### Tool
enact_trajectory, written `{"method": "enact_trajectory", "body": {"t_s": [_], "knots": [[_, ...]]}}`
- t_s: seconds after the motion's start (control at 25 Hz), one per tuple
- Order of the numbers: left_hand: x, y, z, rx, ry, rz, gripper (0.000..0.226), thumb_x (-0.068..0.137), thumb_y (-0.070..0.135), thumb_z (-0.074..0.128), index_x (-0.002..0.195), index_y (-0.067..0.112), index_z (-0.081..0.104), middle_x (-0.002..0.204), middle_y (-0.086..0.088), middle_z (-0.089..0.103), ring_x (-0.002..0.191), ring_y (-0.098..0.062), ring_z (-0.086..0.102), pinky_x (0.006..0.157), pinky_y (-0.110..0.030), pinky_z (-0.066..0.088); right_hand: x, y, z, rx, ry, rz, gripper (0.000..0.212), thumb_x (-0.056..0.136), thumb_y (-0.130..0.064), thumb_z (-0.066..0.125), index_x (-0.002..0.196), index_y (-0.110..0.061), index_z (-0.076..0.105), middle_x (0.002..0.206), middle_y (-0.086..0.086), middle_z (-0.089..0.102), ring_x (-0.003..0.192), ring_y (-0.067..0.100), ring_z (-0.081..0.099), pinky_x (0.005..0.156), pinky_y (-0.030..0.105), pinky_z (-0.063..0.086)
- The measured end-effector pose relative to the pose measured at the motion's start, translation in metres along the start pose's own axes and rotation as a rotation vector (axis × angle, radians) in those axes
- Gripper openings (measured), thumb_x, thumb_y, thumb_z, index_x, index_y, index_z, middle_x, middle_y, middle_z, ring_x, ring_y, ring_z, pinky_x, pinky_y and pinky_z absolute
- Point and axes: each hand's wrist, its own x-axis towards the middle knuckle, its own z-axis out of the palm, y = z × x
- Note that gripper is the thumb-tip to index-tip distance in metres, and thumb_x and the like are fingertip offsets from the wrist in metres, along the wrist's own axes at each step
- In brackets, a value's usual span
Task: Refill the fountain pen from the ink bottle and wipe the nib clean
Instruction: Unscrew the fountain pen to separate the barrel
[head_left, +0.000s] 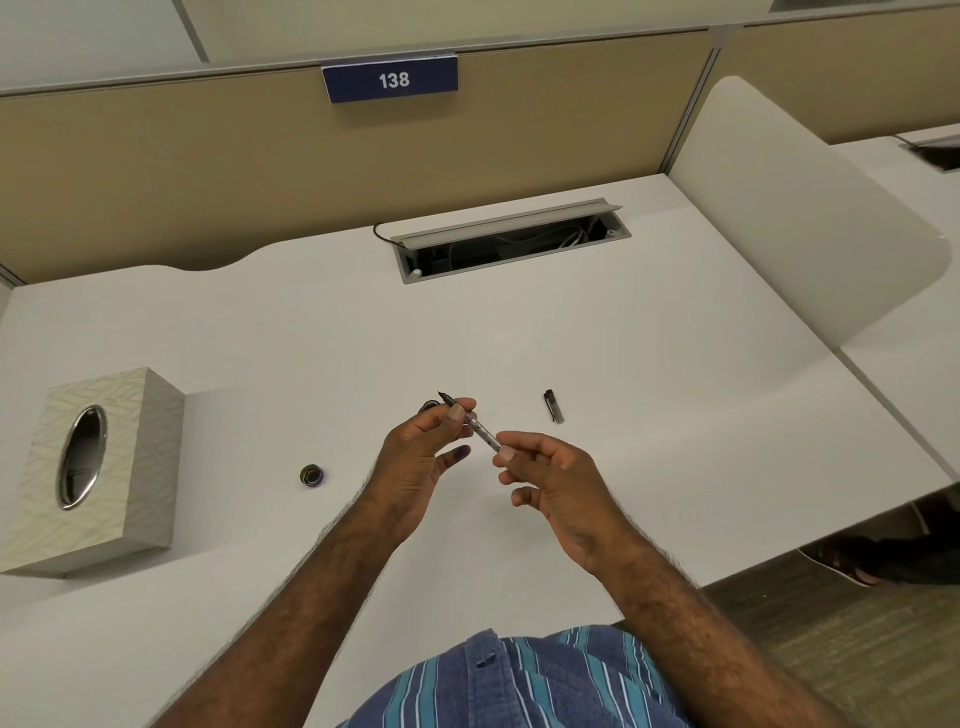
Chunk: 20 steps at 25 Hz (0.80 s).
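Above the bench, mid-air: the fountain pen is held between both hands, nib up and away, its barrel absent and a clear converter exposed.
Left hand: thumb and forefinger are pinched round the grip section just below the nib; a dark ink stain is seen on one lower fingertip.
Right hand: the tail of the converter is pinched between thumb and forefinger — the other fingers are loosely curled and hold nothing.
Ink bottle: mostly hidden behind the left hand, standing on the bench directly beneath the nib; whether it is open cannot be told for certain, though a small round cap is laid apart to the left.
Pen cap: laid on the bench to the right, well apart from the hands.
Tissue box: set at the far left, well out of easy reach.
Risk, drips: if the converter is twisted the wrong way, ink could be expelled from the nib onto the white bench (or onto the fingers).
Risk, tipping: the bottle could be knocked by the left hand, so near it.
Risk, smearing: the wet nib would have to be carried across the bench to reach a tissue — stains could be left on the way.
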Motion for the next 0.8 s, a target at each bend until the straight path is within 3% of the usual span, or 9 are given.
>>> {"method": "enact_trajectory", "body": {"t_s": [0.12,0.24,0.44,0.6,0.8], "knots": [[-0.0005,-0.0001,0.002,-0.006,0.001,-0.004,0.033,0.086,0.041,0.076,0.111,0.021,0.083,0.117,-0.002,0.072,0.104,-0.017,0.068,0.085,-0.03,0.059,0.0008,0.0013,0.0002,-0.013,0.024,-0.039,0.022,0.092,-0.011,0.083,0.112,-0.02,0.083,0.094,-0.003,0.08,0.085,0.014,0.073,0.071,0.029,0.06],[-0.0008,0.0014,0.0036,0.001,0.006,-0.008,0.035,0.084,0.043,0.076,0.11,0.021,0.083,0.119,-0.004,0.071,0.105,-0.018,0.068,0.086,-0.031,0.059,0.0005,0.0011,-0.0018,0.05,-0.006,-0.002,0.016,0.096,-0.022,0.08,0.112,-0.019,0.084,0.1,0.006,0.082,0.084,0.015,0.074,0.071,0.03,0.06],[-0.001,0.0032,0.0054,0.005,-0.005,-0.01,0.034,0.084,0.043,0.075,0.109,0.021,0.083,0.119,-0.006,0.069,0.106,-0.019,0.067,0.086,-0.033,0.057,0.0018,0.0024,-0.0009,-0.035,0.018,-0.052,0.018,0.093,-0.012,0.082,0.108,-0.022,0.085,0.096,0.002,0.081,0.084,0.016,0.073,0.071,0.03,0.059],[-0.0002,0.0034,0.0054,-0.003,0.0,-0.015,0.035,0.084,0.043,0.076,0.11,0.021,0.083,0.119,-0.005,0.07,0.106,-0.018,0.068,0.085,-0.032,0.058,0.0017,0.0015,-0.0024,-0.002,0.01,-0.027,0.016,0.097,-0.024,0.079,0.111,-0.019,0.084,0.1,0.007,0.083,0.085,0.016,0.073,0.074,0.031,0.059],[0.0016,0.0011,0.0023,-0.009,-0.005,-0.012,0.036,0.083,0.044,0.077,0.11,0.021,0.082,0.116,-0.004,0.072,0.106,-0.017,0.068,0.085,-0.031,0.058,0.0031,0.0027,-0.0028,-0.114,0.053,-0.07,0.021,0.091,-0.014,0.084,0.109,-0.025,0.084,0.094,-0.002,0.08,0.085,0.011,0.073,0.071,0.024,0.06]]}}
